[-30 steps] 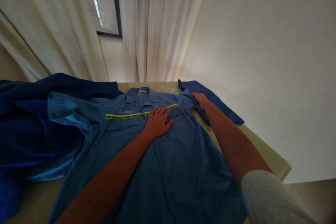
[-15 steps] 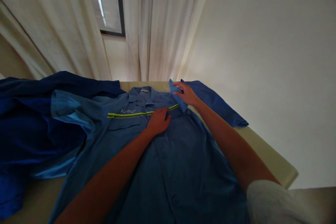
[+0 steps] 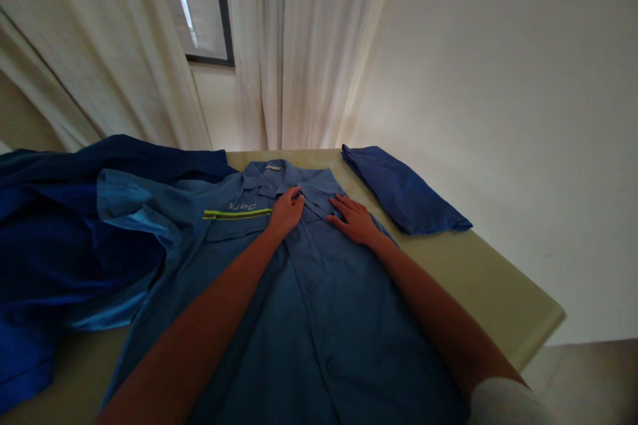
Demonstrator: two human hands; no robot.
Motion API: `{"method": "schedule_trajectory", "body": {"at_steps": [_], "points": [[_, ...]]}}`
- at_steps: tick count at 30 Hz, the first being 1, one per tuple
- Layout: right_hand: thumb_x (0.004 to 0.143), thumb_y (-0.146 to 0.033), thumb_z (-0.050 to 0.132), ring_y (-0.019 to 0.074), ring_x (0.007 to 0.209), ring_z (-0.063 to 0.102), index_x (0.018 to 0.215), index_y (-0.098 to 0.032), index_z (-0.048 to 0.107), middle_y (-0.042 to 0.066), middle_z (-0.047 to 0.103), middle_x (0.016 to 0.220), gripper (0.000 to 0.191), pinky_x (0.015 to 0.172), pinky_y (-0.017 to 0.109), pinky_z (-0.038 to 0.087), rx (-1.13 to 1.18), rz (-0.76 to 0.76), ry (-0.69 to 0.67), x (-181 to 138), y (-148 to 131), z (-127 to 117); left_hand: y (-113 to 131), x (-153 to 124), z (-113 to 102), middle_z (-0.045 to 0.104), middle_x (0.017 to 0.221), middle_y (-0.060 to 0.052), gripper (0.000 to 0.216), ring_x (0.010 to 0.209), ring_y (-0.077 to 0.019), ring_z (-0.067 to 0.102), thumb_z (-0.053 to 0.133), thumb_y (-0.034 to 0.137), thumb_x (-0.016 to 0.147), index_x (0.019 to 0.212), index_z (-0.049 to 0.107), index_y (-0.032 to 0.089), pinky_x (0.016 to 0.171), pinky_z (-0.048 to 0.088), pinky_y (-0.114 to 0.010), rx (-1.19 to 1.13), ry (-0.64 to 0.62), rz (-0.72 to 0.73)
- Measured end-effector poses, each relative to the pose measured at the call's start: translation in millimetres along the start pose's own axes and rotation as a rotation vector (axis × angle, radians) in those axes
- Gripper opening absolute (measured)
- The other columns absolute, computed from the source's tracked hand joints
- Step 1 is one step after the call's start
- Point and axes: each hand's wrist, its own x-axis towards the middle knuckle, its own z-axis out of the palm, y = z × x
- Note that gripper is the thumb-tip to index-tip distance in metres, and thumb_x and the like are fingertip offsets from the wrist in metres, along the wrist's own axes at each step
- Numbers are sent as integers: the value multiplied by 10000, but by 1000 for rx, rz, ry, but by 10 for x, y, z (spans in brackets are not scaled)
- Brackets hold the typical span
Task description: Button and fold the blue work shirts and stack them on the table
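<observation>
A blue button-up work shirt (image 3: 259, 319) lies front side up, its collar at the far end and a yellow-green stripe across the chest. The sleeve on its right side (image 3: 319, 187) is folded inward over the chest, covering that part of the stripe. My left hand (image 3: 288, 211) is closed near the collar, its fingertips pinching the folded sleeve's edge. Against the shirt's right edge, my right hand (image 3: 355, 219) rests flat on the fold with fingers spread. The left sleeve (image 3: 137, 202) still extends outward.
A folded dark blue garment (image 3: 403, 192) lies along the right side of the pale table (image 3: 478, 285). More dark blue clothing (image 3: 74, 232) is heaped at the left. Curtains (image 3: 309, 46) and a white wall (image 3: 508, 113) stand behind.
The right-side sleeve, lifted before by my right hand, now lies folded across the chest. My left hand has moved up toward the collar; my right hand has come down and flattened.
</observation>
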Motion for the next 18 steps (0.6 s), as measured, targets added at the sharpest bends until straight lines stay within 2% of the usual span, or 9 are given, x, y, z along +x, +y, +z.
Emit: {"method": "schedule_trajectory", "body": {"at_steps": [3,5,7,9,11,13,16,18], "points": [[1052,-644,489,354,1586,353,1585,-264,539,111,379,1719,657,1284,589,272,-22,-20,-38,-3,54,-37,49,-50,-15,757,1307,-141,358,1128,-254,747,599,230,972,1304,705,147,1054,564,-373,17,-11,-13],[1065,-627,474,318,1583,367,1564,-264,563,95,392,1715,624,1290,544,280,4,-105,-52,-15,54,-67,69,-72,-41,747,1306,-162,358,1127,-256,740,581,208,970,1296,701,122,1060,560,-382,32,4,-20],[1076,-596,463,281,1512,474,1491,-249,636,93,518,1636,568,1266,486,339,57,-193,-78,-32,41,-101,83,-90,-74,735,1298,-175,353,1114,-253,733,547,189,973,1285,693,110,1051,564,-393,48,24,-22],[1098,-526,426,259,1370,599,1362,-229,724,94,678,1459,496,1212,449,410,91,-222,-42,-46,32,-132,102,-120,-106,730,1261,-165,361,1088,-248,724,523,163,966,1285,686,124,1039,567,-403,58,38,-15],[1104,-425,391,265,1264,640,1277,-212,755,104,740,1316,456,1173,452,435,73,-161,91,-48,41,-144,130,-172,-125,709,1266,-149,412,1113,-255,696,537,138,941,1329,675,154,1070,546,-420,93,36,41],[1076,-314,395,278,1230,637,1277,-189,743,126,740,1279,421,1158,458,435,32,-50,212,-35,74,-130,163,-236,-128,655,1382,-142,474,1217,-284,635,573,150,936,1399,659,196,1130,495,-451,197,-13,190],[1020,-207,420,275,1210,641,1296,-170,717,141,731,1275,407,1135,432,452,24,90,259,6,155,-73,213,-313,-116,607,1513,-78,409,1315,-318,555,578,240,1000,1387,694,297,1125,460,-478,424,-154,423],[1009,-171,409,261,1205,648,1268,-171,715,137,733,1261,401,1115,406,467,64,146,297,38,211,-33,251,-338,-111,686,1417,-62,339,1258,-308,587,540,269,1043,1315,737,318,1041,479,-453,542,-231,492]]}}
